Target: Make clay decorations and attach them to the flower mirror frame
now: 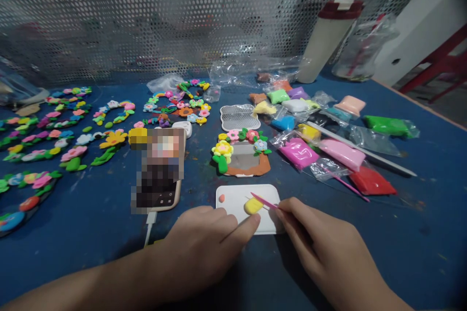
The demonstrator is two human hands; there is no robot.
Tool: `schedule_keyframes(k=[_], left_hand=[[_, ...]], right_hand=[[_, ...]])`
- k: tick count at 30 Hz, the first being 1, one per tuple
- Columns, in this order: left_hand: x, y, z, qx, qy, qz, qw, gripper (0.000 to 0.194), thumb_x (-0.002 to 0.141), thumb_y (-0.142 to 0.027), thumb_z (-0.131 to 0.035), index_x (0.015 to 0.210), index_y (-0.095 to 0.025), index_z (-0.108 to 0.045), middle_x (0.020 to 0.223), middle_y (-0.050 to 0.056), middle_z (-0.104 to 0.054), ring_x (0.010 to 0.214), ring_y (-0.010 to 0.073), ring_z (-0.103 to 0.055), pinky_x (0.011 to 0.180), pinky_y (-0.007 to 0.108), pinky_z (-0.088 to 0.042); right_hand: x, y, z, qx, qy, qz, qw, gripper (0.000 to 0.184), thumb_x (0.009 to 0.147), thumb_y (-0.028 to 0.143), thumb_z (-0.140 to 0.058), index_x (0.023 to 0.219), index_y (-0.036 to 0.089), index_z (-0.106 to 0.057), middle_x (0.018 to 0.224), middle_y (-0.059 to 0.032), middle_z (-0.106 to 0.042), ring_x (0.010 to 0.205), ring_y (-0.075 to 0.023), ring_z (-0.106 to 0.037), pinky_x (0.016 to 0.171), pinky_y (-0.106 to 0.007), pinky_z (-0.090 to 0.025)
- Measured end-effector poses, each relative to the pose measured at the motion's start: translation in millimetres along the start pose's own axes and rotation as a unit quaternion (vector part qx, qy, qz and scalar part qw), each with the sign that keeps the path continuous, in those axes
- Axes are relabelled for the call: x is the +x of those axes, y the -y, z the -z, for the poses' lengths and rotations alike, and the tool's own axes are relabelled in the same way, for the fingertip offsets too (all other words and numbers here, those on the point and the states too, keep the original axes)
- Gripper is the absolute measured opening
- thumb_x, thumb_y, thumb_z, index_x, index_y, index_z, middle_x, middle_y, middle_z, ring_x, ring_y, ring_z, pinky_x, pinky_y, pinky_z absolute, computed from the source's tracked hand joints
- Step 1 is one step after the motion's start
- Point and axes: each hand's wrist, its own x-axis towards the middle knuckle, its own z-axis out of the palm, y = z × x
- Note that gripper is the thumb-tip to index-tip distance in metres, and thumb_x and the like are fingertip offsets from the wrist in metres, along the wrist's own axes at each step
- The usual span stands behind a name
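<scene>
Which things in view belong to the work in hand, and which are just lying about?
In use, or probably linked:
pink tool, held in the right hand
yellow clay, near the left hand
white board, under the clay
clay packets, probably supplies
flowered frame, probably linked

Probably just lying about:
phone
cable
tumbler

Right hand (326, 243) holds pink tool (268, 202) over yellow clay (251, 207); left hand (207, 235) close beside.
</scene>
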Motion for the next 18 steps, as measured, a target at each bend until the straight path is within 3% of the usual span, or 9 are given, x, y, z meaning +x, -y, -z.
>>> schedule_keyframes(k=[12, 18], left_hand=[[1.9, -0.8, 1.1, -0.016, -0.012, -0.001, 1.0, 0.033, 0.094, -0.013, -0.025, 0.123, -0.015, -0.039, 0.059, -0.005, -0.055, 0.047, 0.0153, -0.048, 0.045, 0.031, -0.03], [0.4, -2.2, 0.7, -0.007, 0.011, -0.001, 1.0, 0.035, 0.092, -0.013, -0.031, 0.126, -0.015, -0.038, 0.06, -0.005, -0.056, 0.048, 0.0154, -0.05, 0.045, 0.031, -0.031]], right_hand=[[0.7, 0.0, 0.5, -0.028, -0.004, 0.026, 0.999, 0.027, 0.093, 0.023, -0.036, 0.074, 0.021, -0.056, 0.055, 0.0013, -0.058, 0.045, -0.0142, -0.057, 0.042, -0.023, -0.037], [-0.8, 0.0, -1.0, -0.043, -0.017, 0.035, 0.998, 0.028, 0.092, 0.024, -0.037, 0.073, 0.02, -0.057, 0.056, -0.0001, -0.056, 0.047, -0.0156, -0.057, 0.043, -0.024, -0.037]])
